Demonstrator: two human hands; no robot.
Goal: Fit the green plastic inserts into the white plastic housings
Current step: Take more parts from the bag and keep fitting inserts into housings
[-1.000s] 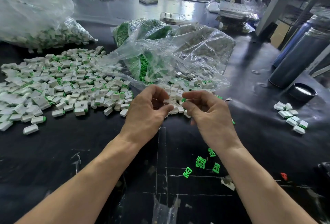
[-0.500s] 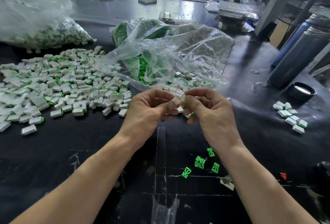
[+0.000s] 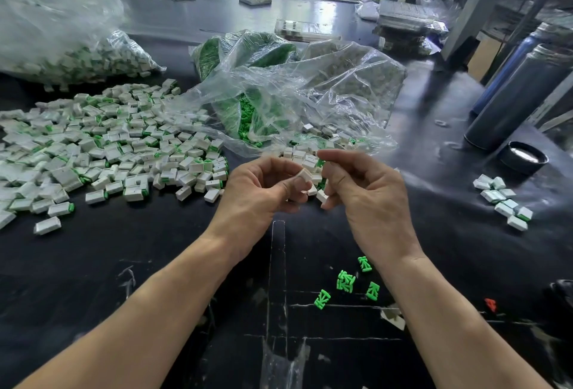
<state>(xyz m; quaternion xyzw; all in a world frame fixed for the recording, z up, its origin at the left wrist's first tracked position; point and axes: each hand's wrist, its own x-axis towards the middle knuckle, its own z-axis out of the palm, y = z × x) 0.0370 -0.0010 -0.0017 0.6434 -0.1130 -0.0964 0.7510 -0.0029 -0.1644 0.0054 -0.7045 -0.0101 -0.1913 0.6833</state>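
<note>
My left hand (image 3: 260, 193) pinches a white plastic housing (image 3: 304, 175) between thumb and fingers, just above the black table. My right hand (image 3: 369, 196) is right beside it, fingers curled, pinching a green insert (image 3: 320, 163) against the housing's end. Most of the insert is hidden by my fingers. Several loose green inserts (image 3: 345, 281) lie on the table near my right wrist. A small heap of empty white housings (image 3: 300, 154) sits just beyond my hands.
A wide spread of fitted white-and-green pieces (image 3: 108, 147) covers the left of the table. Clear plastic bags (image 3: 288, 94) of green inserts and housings lie behind. A small group of fitted pieces (image 3: 504, 201) is at the right, near a black lid (image 3: 524, 157) and tall cylinders (image 3: 521, 97).
My hands have closed together: the left one lifted a white housing from the heap and the right brought a green insert up to its end.
</note>
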